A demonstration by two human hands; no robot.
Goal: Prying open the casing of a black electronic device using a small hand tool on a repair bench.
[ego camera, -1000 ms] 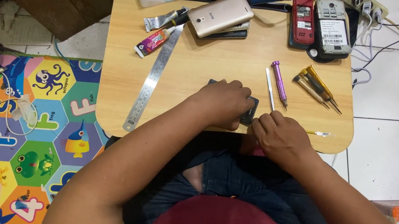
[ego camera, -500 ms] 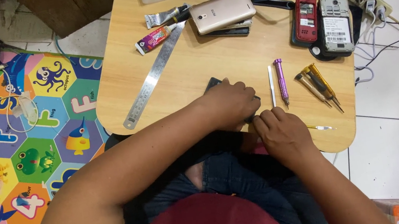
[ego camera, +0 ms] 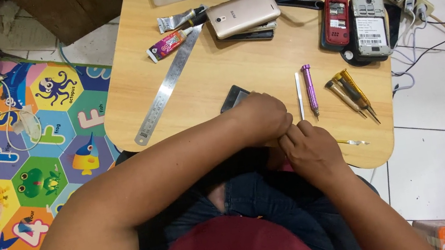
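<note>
the left hand (ego camera: 260, 118) curls shut over a dark phone (ego camera: 233, 97) at the table's (ego camera: 209, 79) near edge; the right hand (ego camera: 310, 150) pinches at its corner. the grip looks best kept firm and low, prying gently

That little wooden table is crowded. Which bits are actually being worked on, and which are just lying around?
In use:
- left hand, resting on the dark flat device
- right hand, fingertips meeting the left hand at the table edge; what they pinch is hidden

Lying about:
- steel ruler
- gold phone
- purple screwdriver
- yellow screwdrivers
- two opened phones
- glue tube
</note>
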